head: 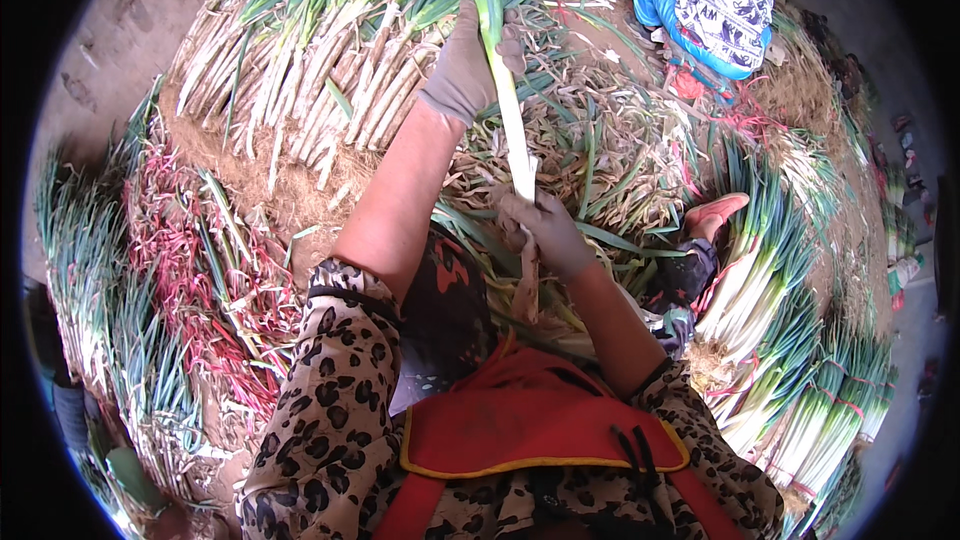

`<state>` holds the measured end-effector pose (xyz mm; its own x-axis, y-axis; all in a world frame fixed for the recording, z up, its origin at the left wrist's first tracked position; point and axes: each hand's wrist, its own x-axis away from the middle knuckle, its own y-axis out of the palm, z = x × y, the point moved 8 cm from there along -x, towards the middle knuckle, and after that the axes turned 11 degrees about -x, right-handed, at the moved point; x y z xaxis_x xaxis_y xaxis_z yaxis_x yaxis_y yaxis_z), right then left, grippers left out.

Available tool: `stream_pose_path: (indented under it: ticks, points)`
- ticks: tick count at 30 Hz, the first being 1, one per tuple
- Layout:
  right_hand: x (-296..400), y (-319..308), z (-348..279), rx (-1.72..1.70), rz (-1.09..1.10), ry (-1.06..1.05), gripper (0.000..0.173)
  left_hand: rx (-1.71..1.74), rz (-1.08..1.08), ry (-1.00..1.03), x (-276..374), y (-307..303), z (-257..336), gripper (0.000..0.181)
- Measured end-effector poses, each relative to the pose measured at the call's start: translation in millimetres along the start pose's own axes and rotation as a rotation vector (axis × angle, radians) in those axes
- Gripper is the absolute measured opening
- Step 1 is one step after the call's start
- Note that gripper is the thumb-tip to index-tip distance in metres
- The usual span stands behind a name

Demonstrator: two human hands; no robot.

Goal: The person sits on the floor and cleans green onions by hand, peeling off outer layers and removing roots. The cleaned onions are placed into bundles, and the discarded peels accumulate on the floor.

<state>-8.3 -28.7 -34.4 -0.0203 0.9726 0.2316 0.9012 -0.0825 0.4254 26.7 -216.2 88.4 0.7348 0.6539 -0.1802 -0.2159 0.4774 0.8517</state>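
Note:
A green onion with a thick white stalk (511, 116) runs between my two gloved hands, its green leaves towards the top of the view. My left hand (469, 64) grips it where white turns to green. Lower down, my right hand (546, 229) closes around the bottom of the stalk. A brownish strip of outer skin (527, 277) hangs below my right hand; whether it is still joined to the stalk I cannot tell. A large row of unpeeled green onions (300, 82) lies beyond my left forearm. Peeled-off leaves and skins (600, 142) are heaped beside my hands.
Bundles of peeled green onions (750, 285) lie to the right, some tied with red bands. Red ties and plant scraps (187, 262) cover ground at the left, beside more green onions (90, 262). A blue bag with printed cloth (724, 0) sits at the upper right.

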Motion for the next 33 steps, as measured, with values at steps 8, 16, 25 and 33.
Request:
stream_pose_path:
  ticks: [8,16,25,33]
  points:
    - [23,21,-41,-0.061,0.025,-0.04,0.048,0.123,-0.085,0.021,-4,10,7,0.053]
    - [6,8,-31,-0.242,-0.039,-0.049,0.048,0.077,-0.12,-0.027,-8,8,-3,0.055]
    - [-4,-25,-15,0.86,-0.002,-0.307,0.029,0.032,-0.064,0.024,-3,3,12,0.054]
    - [89,-113,137,1.652,-0.315,0.048,0.017,-0.14,0.148,0.167,0,-31,45,0.057]
